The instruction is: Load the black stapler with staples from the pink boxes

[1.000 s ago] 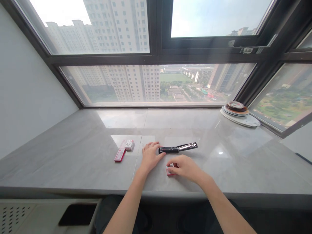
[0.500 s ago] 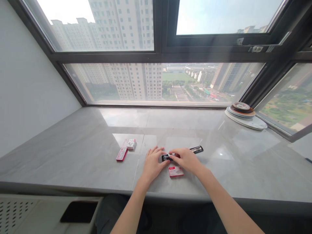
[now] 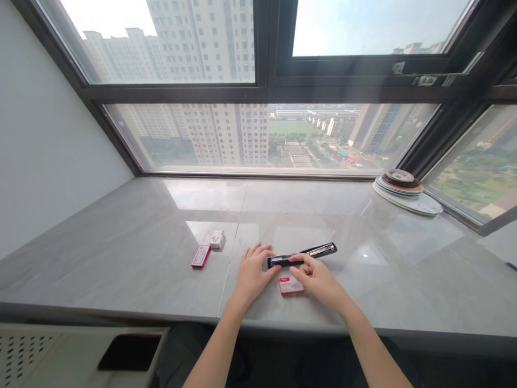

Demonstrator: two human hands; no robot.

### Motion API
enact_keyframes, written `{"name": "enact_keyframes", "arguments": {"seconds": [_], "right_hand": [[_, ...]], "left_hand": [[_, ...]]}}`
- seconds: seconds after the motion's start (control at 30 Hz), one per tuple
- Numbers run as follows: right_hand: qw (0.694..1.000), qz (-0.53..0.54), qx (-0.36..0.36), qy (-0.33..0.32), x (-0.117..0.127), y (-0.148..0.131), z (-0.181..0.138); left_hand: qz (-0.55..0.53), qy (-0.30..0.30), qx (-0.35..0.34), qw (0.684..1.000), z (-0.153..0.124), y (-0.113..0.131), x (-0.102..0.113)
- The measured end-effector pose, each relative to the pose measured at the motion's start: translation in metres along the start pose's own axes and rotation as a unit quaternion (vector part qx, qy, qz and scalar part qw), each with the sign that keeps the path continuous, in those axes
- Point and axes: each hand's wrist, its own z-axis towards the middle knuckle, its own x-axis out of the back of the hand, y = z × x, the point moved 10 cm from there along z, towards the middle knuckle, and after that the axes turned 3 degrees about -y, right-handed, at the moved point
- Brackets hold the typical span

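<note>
A black stapler (image 3: 322,250) lies folded open on the grey stone sill, its metal inner parts showing. My left hand (image 3: 253,270) steadies its left end between thumb and fingers, with the palm side down to the stone. Over the middle of the stapler is my right hand (image 3: 315,277), its index finger and thumb a little apart and the other fingers curled. I see nothing between them. Just under that hand sits a red and white staple box (image 3: 290,285), partly covered by the thumb side.
To the left lie a small red and white box (image 3: 201,256) and a white box (image 3: 217,239), side by side. A stack of plates (image 3: 406,191) stands in the right corner by the window. The sill's front edge (image 3: 283,326) runs close to my arms.
My right hand has drawn back toward me and off the stapler's middle, so more of the stapler shows. The left hand has stayed put.
</note>
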Motion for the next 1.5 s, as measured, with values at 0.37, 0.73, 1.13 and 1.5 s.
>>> {"name": "enact_keyframes", "arguments": {"seconds": [0.37,0.73,1.13,1.5], "right_hand": [[0.994,0.103,-0.001,0.037,0.080,0.012,0.019],[0.976,-0.189,0.103,-0.028,0.016,-0.048,0.043],[0.979,-0.162,-0.038,0.116,0.060,0.014,0.027],[0.988,0.101,-0.068,0.095,-0.009,0.030,-0.001]], "left_hand": [[0.000,-0.013,0.001,1.000,0.003,-0.003,-0.002],[0.010,-0.002,-0.002,1.000,0.002,0.004,0.003],[0.027,-0.202,-0.197,0.959,-0.033,0.096,-0.015],[0.034,-0.127,-0.061,0.989,-0.022,0.037,0.009]]}}
